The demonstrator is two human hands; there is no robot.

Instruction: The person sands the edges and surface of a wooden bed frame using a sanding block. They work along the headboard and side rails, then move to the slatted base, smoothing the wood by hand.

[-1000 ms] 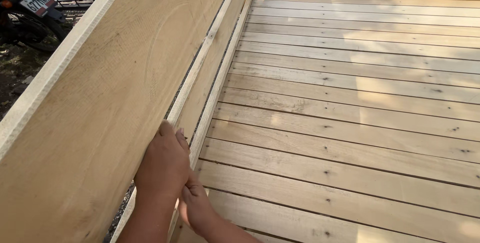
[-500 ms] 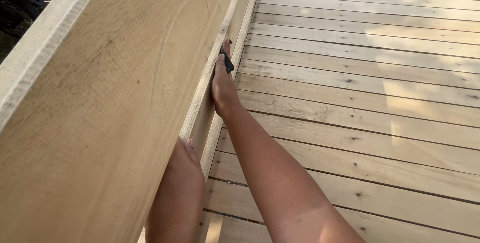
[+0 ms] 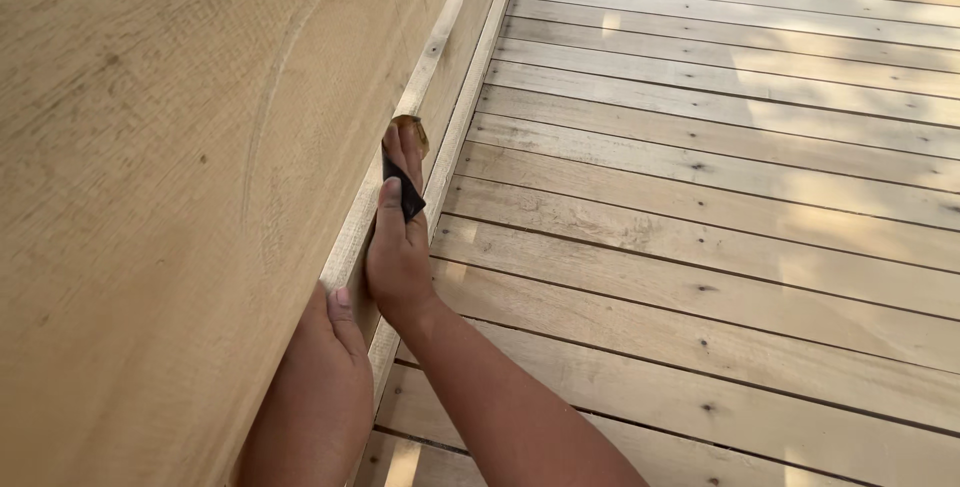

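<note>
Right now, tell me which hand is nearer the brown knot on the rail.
Right. The right hand presses a dark sanding piece along the rail, fingertips at the knot. The left hand rests lower, under the big board.

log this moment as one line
right hand: presses dark sanding pad on rail | left hand: under big board | slat floor
</note>
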